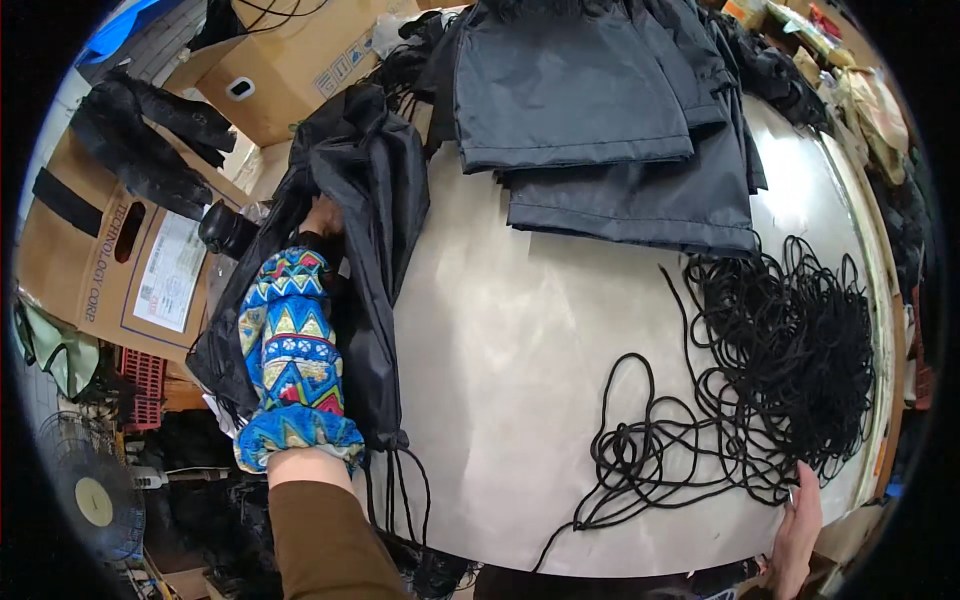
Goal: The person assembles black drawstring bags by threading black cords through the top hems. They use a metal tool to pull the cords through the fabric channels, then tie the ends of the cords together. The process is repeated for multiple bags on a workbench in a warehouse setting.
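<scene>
My left hand [320,217] reaches in among the folds of a black drawstring bag [385,190] at the table's left side. The fabric hides its fingers. A blue patterned sleeve cover wraps my left forearm. Black cords hang from the bag's lower end. At the lower right, my right hand [798,525] is closed, seen edge-on beside a tangled heap of black cord [800,350]. A small shiny thing shows between its thumb and fingers, too small to name. Loose loops of the cord spread leftward over the pale table [480,400].
Stacked black fabric pieces [570,100] lie across the table's far side. Cardboard boxes [150,250] stand to the left, with black fabric strips [150,130] over them. A fan [95,500] is at the lower left. Assorted bundles [865,110] crowd the far right edge.
</scene>
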Demonstrator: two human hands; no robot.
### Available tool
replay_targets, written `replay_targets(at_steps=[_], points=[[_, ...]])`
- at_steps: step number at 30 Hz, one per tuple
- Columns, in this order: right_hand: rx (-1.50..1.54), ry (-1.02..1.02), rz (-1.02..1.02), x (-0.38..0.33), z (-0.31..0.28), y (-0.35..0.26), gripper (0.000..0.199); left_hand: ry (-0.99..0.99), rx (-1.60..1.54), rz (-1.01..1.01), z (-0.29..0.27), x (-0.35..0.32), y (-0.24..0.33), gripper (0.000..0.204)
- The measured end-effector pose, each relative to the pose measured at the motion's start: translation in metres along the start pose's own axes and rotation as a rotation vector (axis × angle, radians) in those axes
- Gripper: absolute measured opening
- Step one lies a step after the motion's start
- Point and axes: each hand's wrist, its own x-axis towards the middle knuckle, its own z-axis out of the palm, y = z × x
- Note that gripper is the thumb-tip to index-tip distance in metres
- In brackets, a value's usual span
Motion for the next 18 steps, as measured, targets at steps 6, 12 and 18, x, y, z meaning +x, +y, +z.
replay_targets(at_steps=[6,12,18], points=[[0.069,0.033,-0.074,-0.010,0.002,0.007,0.038,-0.196,-0.463,-0.212,-0.122,-0.021,0.065,0.041],[-0.088,0.048,-0.228,-0.016,-0.010,-0.013,0.035,0.347,-0.535,-0.318,-0.194,-0.101,0.204,0.043],[-0.131,-0.004,-0.437,-0.024,-0.008,-0.041,0.031,0.060,-0.456,0.144,-0.256,-0.220,0.393,0.043]])
